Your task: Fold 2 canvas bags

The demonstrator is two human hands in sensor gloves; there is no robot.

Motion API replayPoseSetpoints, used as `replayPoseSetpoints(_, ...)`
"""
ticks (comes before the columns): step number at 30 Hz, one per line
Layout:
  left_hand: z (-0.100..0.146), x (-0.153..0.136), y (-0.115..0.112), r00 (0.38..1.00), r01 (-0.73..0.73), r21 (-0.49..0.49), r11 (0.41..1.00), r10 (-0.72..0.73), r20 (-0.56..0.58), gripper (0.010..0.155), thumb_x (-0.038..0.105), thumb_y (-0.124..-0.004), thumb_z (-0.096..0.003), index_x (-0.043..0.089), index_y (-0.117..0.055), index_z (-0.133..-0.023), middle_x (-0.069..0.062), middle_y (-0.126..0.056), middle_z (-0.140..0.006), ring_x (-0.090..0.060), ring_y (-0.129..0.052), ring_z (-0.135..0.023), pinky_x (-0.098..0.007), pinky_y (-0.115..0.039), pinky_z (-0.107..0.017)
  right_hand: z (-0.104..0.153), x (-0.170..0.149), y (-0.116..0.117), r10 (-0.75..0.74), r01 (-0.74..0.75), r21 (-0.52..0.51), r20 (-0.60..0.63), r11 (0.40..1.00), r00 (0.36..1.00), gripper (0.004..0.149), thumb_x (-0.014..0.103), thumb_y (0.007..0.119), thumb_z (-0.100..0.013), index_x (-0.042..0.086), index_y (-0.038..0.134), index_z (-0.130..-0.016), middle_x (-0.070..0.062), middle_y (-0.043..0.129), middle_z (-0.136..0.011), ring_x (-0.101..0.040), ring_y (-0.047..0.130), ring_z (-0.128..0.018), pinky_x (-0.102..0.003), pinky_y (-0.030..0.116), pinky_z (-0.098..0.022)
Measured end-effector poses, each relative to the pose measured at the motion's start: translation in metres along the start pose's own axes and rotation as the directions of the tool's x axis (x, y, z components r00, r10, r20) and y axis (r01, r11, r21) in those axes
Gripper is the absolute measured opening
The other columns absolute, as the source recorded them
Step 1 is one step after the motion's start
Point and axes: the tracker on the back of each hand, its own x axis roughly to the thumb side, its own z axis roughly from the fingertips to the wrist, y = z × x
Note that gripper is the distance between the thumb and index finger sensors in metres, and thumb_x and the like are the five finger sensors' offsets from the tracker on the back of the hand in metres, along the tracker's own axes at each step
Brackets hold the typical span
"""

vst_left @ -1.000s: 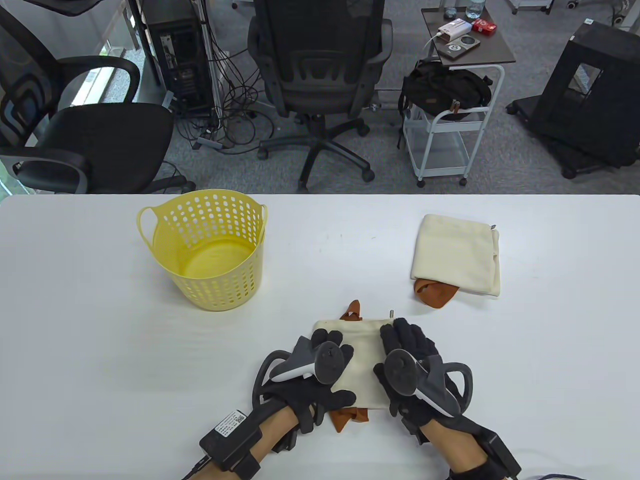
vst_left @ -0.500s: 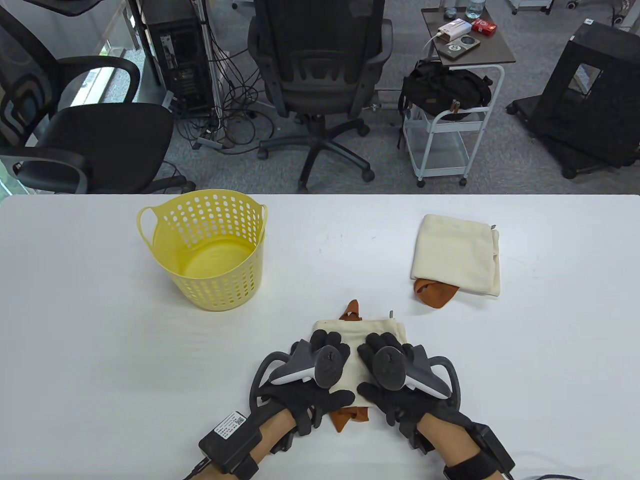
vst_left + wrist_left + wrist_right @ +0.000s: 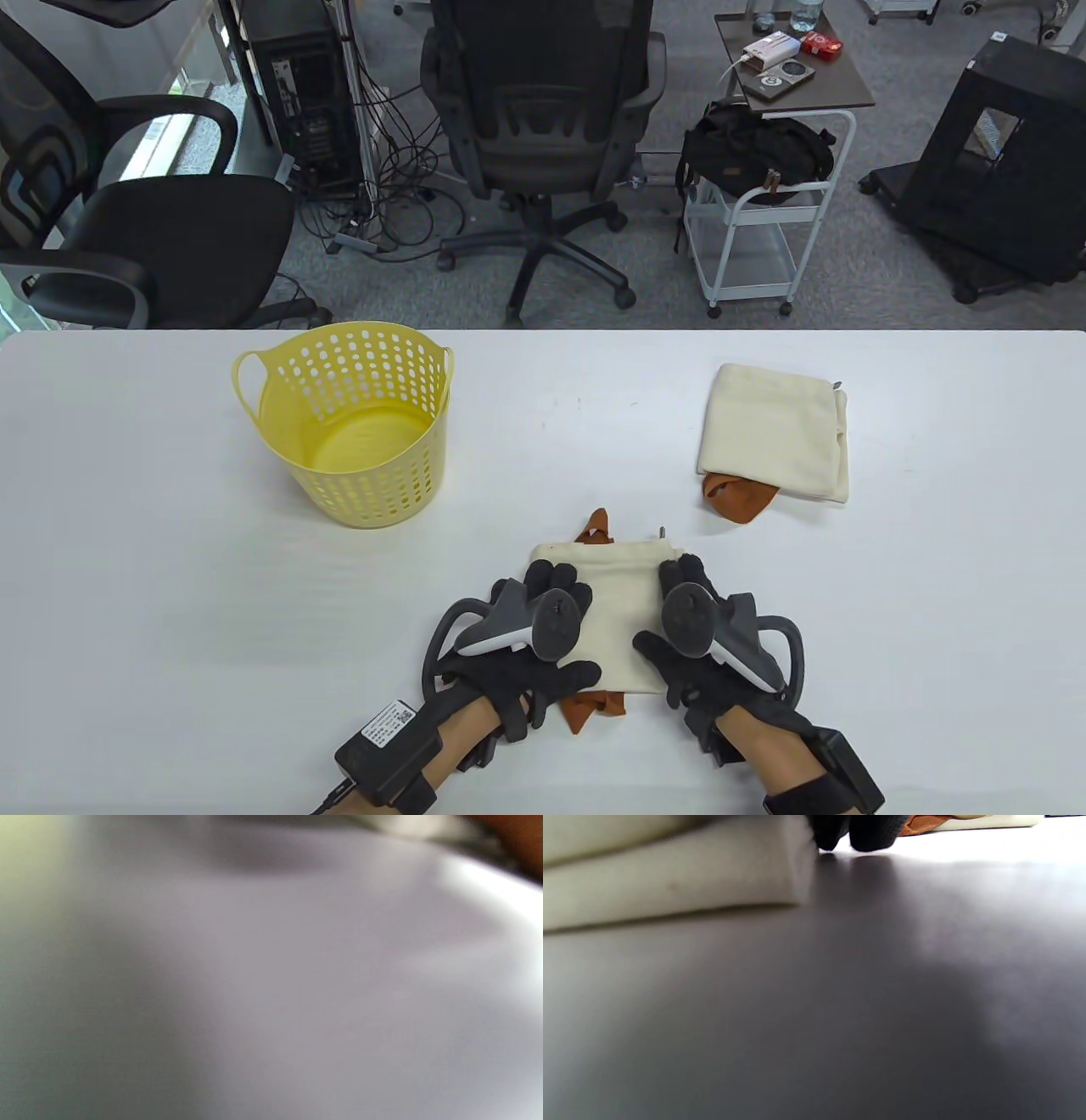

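Two cream canvas bags lie on the white bench [image 3: 127, 526], each folded into a squarish pad. The near bag [image 3: 618, 618] sits at the front edge, a little right of centre, with rust-brown strap ends poking out at its far side and its near-left corner. In the right wrist view its folded edge [image 3: 670, 882] shows as stacked cream layers resting flat on the bench top. The far bag [image 3: 774, 431] lies well apart from it, further back and to the right, with a brown strap bunched at its near-left corner.

Both hands rest on the near bag — the left hand [image 3: 543, 645] on its left side with fingers spread flat and the thumb reaching across the lower edge, the right hand [image 3: 696, 628] on its right side, fingers laid straight along the cloth. Neither hand curls round anything; they press down, side by side but apart. Two black fingertips [image 3: 857, 832] show at the top of the right wrist view, touching the bench just beside the fold. The left wrist view is blurred; only pale bench surface can be made out.

One yellow perforated basket [image 3: 352, 424] stands on the left half of the bench. A white label on the left wrist pack [image 3: 389, 722] carries print too small to read.
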Motion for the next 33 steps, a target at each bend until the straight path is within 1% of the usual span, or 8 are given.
replayPoseSetpoints(3, 0.003, 0.000, 0.003, 1.000, -0.002, 0.018, 1.000, 0.002, 0.001, 0.091, 0.070, -0.054, -0.0355, 0.032, -0.005, -0.102, 0.009, 0.012, -0.106, -0.024, 0.014, -0.104, -0.062, -0.006, -0.077, 0.002, 0.006, 0.001, 0.056, -0.057, -0.021, -0.030, 0.998, 0.998, 0.086, 0.056, 0.074, -0.044, 0.019, 0.027, -0.105, -0.014, 0.034, -0.114, -0.031, 0.057, -0.103, -0.051, 0.057, -0.076)
replayPoseSetpoints(6, 0.012, -0.006, 0.008, 1.000, 0.005, 0.023, 1.000, -0.005, -0.025, 0.091, 0.069, -0.056, -0.0356, 0.032, -0.008, -0.103, 0.005, 0.011, -0.107, -0.029, 0.013, -0.104, -0.063, -0.005, -0.076, 0.002, 0.006, 0.001, 0.037, -0.037, -0.002, -0.051, 0.999, 0.998, 0.088, 0.056, 0.074, -0.043, 0.018, 0.024, -0.105, -0.016, 0.034, -0.113, -0.036, 0.054, -0.103, -0.055, 0.055, -0.075)
replayPoseSetpoints(9, 0.035, -0.023, 0.017, 0.997, 0.051, 0.098, 0.994, -0.044, -0.066, 0.090, 0.067, -0.058, -0.0357, 0.033, -0.010, -0.104, 0.004, 0.009, -0.109, -0.030, 0.012, -0.105, -0.064, -0.004, -0.075, 0.002, 0.004, 0.000, 0.029, -0.028, 0.009, -0.069, 1.000, 0.997, 0.091, 0.057, 0.075, -0.043, 0.017, 0.022, -0.105, -0.017, 0.033, -0.113, -0.038, 0.053, -0.104, -0.056, 0.055, -0.075)
replayPoseSetpoints(11, 0.058, -0.043, 0.020, 0.990, 0.084, 0.167, 0.982, -0.063, -0.123, 0.090, 0.067, -0.060, -0.0359, 0.033, -0.012, -0.104, 0.004, 0.007, -0.109, -0.031, 0.011, -0.105, -0.064, -0.004, -0.075, 0.000, 0.003, -0.001, 0.025, -0.023, 0.027, -0.078, 0.999, 0.997, 0.092, 0.057, 0.075, -0.043, 0.016, 0.021, -0.105, -0.018, 0.034, -0.113, -0.039, 0.052, -0.103, -0.057, 0.055, -0.075)
replayPoseSetpoints(15, 0.093, -0.085, 0.020, 0.980, 0.057, 0.211, 0.976, -0.014, -0.197, 0.090, 0.067, -0.060, -0.0359, 0.033, -0.013, -0.105, 0.003, 0.007, -0.110, -0.032, 0.010, -0.105, -0.065, -0.004, -0.074, -0.001, 0.003, -0.002, 0.002, 0.004, 0.058, -0.099, 0.998, 0.995, 0.093, 0.057, 0.076, -0.043, 0.015, 0.021, -0.105, -0.018, 0.038, -0.112, -0.046, 0.048, -0.103, -0.059, 0.053, -0.074)
replayPoseSetpoints(20, 0.121, -0.136, 0.015, 0.957, -0.019, 0.264, 0.964, 0.094, -0.273, 0.091, 0.067, -0.060, -0.0358, 0.033, -0.013, -0.105, 0.002, 0.007, -0.110, -0.033, 0.011, -0.105, -0.066, -0.004, -0.074, -0.004, 0.002, -0.004, -0.025, 0.032, 0.056, -0.116, 0.998, 0.993, 0.094, 0.056, 0.080, -0.042, 0.014, 0.024, -0.105, -0.019, 0.044, -0.111, -0.046, 0.048, -0.103, -0.060, 0.053, -0.074)
replayPoseSetpoints(25, 0.130, -0.157, 0.010, 0.946, -0.055, 0.300, 0.952, 0.146, -0.290, 0.091, 0.067, -0.060, -0.0357, 0.033, -0.013, -0.105, 0.002, 0.007, -0.110, -0.033, 0.011, -0.105, -0.066, -0.004, -0.074, -0.007, 0.006, -0.008, -0.038, 0.040, 0.010, -0.136, 0.999, 0.990, 0.095, 0.052, 0.087, -0.039, 0.013, 0.031, -0.106, -0.019, 0.054, -0.107, -0.045, 0.057, -0.100, -0.058, 0.058, -0.073)
replayPoseSetpoints(33, 0.126, -0.159, 0.006, 0.947, -0.061, 0.291, 0.955, 0.147, -0.284, 0.091, 0.068, -0.060, -0.0357, 0.033, -0.012, -0.105, 0.002, 0.007, -0.110, -0.033, 0.011, -0.105, -0.066, -0.004, -0.074, -0.006, 0.008, -0.010, -0.058, 0.055, -0.023, -0.157, 0.998, 0.986, 0.098, 0.049, 0.091, -0.037, 0.011, 0.032, -0.106, -0.017, 0.061, -0.101, -0.039, 0.070, -0.092, -0.055, 0.067, -0.069)
